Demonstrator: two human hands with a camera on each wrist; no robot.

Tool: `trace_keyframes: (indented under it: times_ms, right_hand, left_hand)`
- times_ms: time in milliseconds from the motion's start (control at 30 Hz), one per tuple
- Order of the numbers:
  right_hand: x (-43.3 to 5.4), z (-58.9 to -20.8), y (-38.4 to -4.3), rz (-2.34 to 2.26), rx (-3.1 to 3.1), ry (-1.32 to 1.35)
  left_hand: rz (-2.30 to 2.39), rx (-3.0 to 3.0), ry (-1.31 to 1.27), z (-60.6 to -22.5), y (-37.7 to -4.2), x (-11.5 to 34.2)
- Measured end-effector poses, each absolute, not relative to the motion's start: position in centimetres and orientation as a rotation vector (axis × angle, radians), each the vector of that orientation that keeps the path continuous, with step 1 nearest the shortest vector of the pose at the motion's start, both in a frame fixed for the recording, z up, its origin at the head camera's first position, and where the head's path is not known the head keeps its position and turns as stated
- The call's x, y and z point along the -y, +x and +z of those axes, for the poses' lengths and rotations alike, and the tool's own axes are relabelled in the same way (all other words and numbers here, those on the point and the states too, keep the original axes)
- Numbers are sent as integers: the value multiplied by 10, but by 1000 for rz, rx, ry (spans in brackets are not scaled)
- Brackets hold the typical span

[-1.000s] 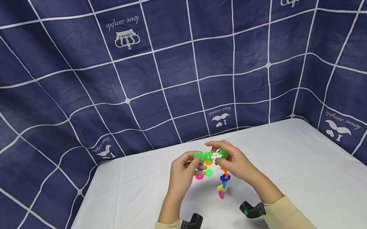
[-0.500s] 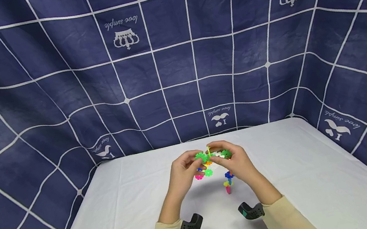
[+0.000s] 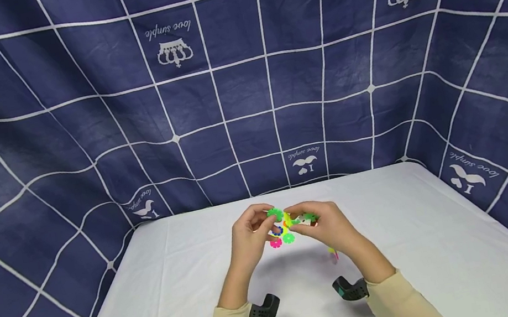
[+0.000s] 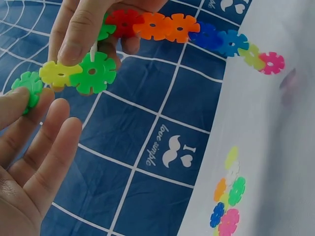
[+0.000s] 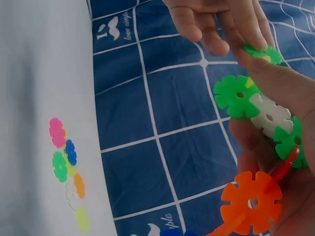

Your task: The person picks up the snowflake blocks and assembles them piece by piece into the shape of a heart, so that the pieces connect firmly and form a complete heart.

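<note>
Between thumb and fingers, my left hand (image 3: 247, 238) pinches a single green notched snowflake disc (image 4: 28, 91). My right hand (image 3: 330, 224) holds a chain of interlocked snowflake discs by its near end, thumb and fingers around a yellow disc (image 4: 55, 73) and a green disc (image 4: 97, 73). The yellow disc points toward the left hand's green one, close to it. Past the right hand the chain runs on through a white disc (image 5: 269, 117), a red disc (image 4: 124, 23), an orange disc (image 5: 251, 202) and blue ones to a pink disc (image 4: 271, 63) at its tail.
Several loose discs lie in a small cluster on the white tablecloth beyond the hands, among them a pink disc (image 5: 57, 132), a blue disc (image 5: 71, 152) and a light green disc (image 3: 288, 238). A blue gridded curtain (image 3: 243, 93) stands behind and beside the table.
My right hand has shifted its grip to the chain's yellow end and turned it toward the left hand. The chain's tail has swung right, mostly behind the right hand. The left hand keeps its green disc.
</note>
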State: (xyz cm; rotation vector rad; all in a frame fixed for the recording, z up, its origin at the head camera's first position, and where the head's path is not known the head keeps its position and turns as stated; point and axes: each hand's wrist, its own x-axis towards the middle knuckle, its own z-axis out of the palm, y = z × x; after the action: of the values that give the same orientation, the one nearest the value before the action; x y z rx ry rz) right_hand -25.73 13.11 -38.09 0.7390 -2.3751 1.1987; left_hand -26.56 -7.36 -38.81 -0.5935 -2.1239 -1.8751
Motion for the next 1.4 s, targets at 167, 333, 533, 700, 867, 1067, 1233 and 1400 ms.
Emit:
trace_keyframes:
  times_ms: [167,333,533,700,867,1067,1233,1400]
  right_hand:
    - [-129,-378,-255,1150,2387,761]
    - [-127,-377,-254,1046,2387,766]
    - [-127,-378,-255,997,2342,821]
    - [-130,-379,-256,964,2294,861]
    - [-131,-377,-254,1010,2251,909]
    - [-131,-377,-254,993,2250,918]
    - [-132,-376,-252,970,2302,881]
    - [-131,-376,-252,907,2343,847]
  left_hand:
    - [-1828,2131,-603,-387,-264,74]
    - [-1735,2133,-639,-387,-262,74]
    - [-1727,2108,-694,-388,-262,75]
    - [-1756,2107,-744,-390,-262,74]
    - [-1784,2087,-800,-389,-261,73]
    - [-1769,2114,-821,-387,-261,73]
    - [-1742,2127,-813,-387,-261,74]
    - [-1692,2175,-759,-386,-261,76]
